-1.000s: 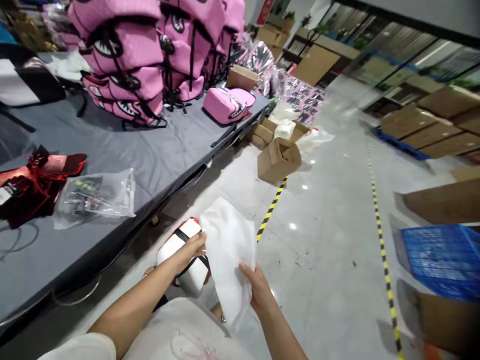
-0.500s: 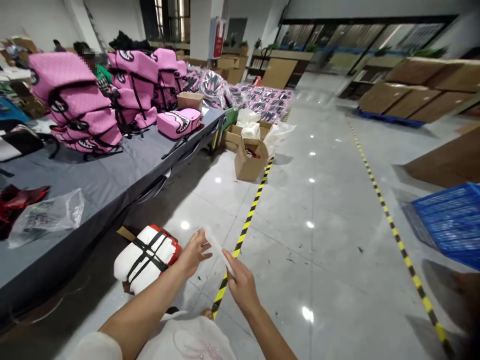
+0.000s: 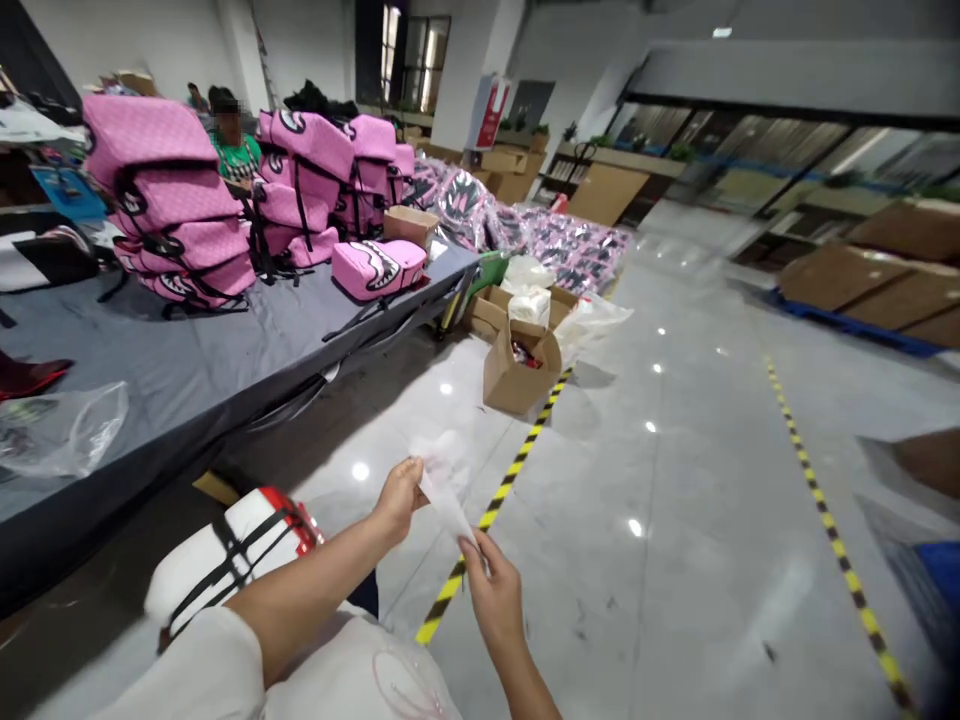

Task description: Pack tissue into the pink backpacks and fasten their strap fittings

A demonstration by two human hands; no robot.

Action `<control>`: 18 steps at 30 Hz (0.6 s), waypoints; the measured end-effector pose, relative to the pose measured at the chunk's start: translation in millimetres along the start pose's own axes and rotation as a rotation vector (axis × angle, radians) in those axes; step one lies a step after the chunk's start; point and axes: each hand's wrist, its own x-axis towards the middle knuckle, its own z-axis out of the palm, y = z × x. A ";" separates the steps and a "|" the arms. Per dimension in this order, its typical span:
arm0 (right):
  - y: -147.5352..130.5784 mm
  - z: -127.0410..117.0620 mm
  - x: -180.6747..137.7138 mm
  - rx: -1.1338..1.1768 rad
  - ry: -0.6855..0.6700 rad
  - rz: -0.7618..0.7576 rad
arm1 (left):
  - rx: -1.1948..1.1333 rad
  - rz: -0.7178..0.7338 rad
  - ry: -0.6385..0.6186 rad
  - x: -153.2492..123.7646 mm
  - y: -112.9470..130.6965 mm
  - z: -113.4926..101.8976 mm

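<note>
The left hand (image 3: 399, 502), its fingers spread a moment ago, now pinches the thin white sheet (image 3: 447, 508) while the right hand's (image 3: 495, 588) grip clasps its near end, leaving it held between both, beyond the bench's (image 3: 289, 325) long edge.

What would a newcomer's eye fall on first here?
Most likely the stacks of pink backpacks on the grey-covered table, at upper left. Then the thin white sheet held between the left hand and right hand, low in the centre. Striped tape on the floor also stands out.
</note>
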 end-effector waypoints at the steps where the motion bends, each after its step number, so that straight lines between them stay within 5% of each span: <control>1: 0.5 -3.8 27.0 0.015 0.035 0.050 | 0.005 0.018 -0.021 22.7 8.7 8.0; 8: -6.1 -33.3 235.3 0.238 0.321 0.249 | 0.028 0.104 -0.066 171.3 102.1 44.8; 12: -18.6 -30.9 336.4 0.501 0.275 0.268 | 0.015 0.124 -0.042 233.7 137.0 54.4; 18: -11.0 -24.8 486.1 0.581 0.099 0.306 | 0.004 0.184 0.039 324.1 155.2 71.3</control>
